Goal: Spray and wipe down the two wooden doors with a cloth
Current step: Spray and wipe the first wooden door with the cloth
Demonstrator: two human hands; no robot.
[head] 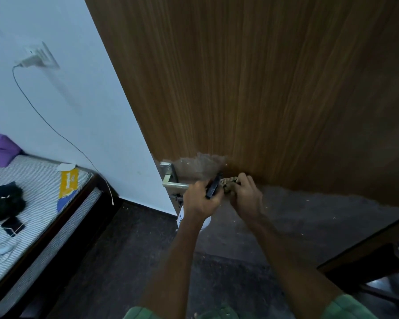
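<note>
Early stage: wooden door (263, 88) lower band dulled near handle (173, 184); upper panel looks untouched.
Left hand (199, 200) grips dark sprayer (213, 186); right hand (245, 196) pinches cloth (229, 183) against door. Second door unseen.

White spray bottle (182, 217) mostly hidden behind left hand (199, 200); small tan cloth (230, 184) blurred between fingers.
</note>
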